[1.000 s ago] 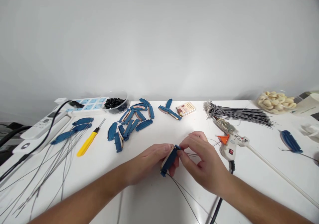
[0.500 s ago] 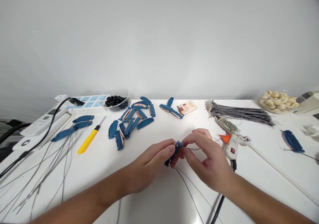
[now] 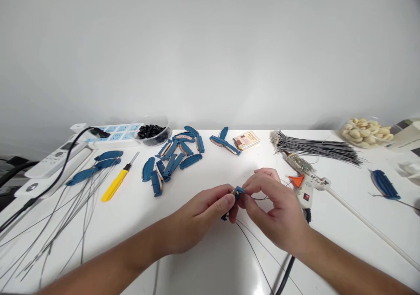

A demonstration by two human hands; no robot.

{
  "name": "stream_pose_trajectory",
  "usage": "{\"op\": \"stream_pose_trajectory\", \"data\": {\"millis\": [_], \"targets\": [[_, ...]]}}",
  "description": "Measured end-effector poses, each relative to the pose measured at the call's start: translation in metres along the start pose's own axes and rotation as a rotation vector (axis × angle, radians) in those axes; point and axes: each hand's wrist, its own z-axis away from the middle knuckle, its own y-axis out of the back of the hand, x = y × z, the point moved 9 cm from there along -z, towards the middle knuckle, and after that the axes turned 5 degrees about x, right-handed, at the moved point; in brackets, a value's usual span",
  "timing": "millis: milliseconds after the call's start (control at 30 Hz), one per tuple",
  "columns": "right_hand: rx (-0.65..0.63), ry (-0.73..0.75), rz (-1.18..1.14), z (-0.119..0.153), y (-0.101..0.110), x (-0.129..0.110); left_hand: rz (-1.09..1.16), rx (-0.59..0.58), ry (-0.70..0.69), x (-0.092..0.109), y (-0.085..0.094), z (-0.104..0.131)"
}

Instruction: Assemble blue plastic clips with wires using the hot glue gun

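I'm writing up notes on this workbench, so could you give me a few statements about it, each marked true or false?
1. The left hand holds a blue piece. True.
2. The yellow-handled tool is in the right hand. False: it lies on the table, left of both hands.
3. The black bits are in a clear bowl. True.
4. The wire bundle lies left of the small printed box. False: it lies to its right.

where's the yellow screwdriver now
In the head view, the screwdriver lies on the left of the table, between the wired blue pieces and the blue pile.
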Motion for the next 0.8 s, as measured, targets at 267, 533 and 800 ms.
{"op": "stream_pose_trajectory", "data": {"millis": [267, 533, 800], "targets": [[-0.049, -0.025, 0.027, -0.0003, -0.0040, -0.0003, 0.027, -0.005, 0.019, -0.0059, 0.0009, -0.0019], [-0.063, -0.029, 0.039, 0.0018, -0.0015, 0.0029, 0.066, 0.030, 0.016, -0.0074, 0.0038, -0.0011], [-0.099, -0.003, 0.025, -0.0001, -0.0023, 0.0004, -0.052, 0.046, 0.023, -0.0041, 0.0073, 0.0011]]}}
